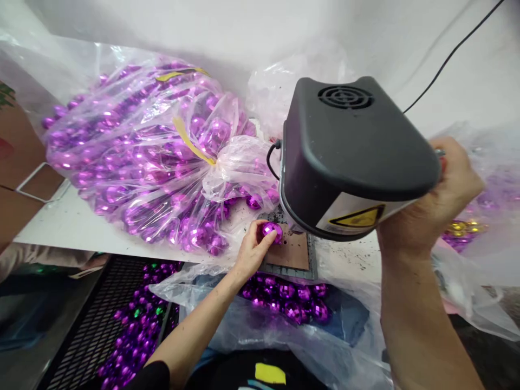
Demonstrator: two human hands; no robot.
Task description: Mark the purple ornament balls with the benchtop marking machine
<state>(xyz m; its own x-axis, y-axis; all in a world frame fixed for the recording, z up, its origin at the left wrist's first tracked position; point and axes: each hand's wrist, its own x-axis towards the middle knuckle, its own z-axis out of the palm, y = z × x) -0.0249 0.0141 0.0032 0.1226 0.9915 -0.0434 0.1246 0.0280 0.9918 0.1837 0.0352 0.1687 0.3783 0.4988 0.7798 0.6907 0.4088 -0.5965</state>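
My left hand [252,248] pinches a shiny purple faceted ball [271,233] between thumb and fingers. It holds the ball over a brown board [293,250] on the base plate of a black machine [357,146] with a vented top and a yellow warning label. On the machine's right side, my right hand [444,197] is wrapped around a handle, mostly hidden by my fingers; a small metal and red bit shows. Several more purple balls [292,306] lie in clear plastic across my lap, just below the base plate.
A tied clear bag [142,146] full of purple balls fills the table's left side. Purple and green beads lie in a black mesh crate [87,309] below. More bagged beads [467,230] are at right. A cardboard box [18,168] stands far left. A black cable [453,57] runs up behind.
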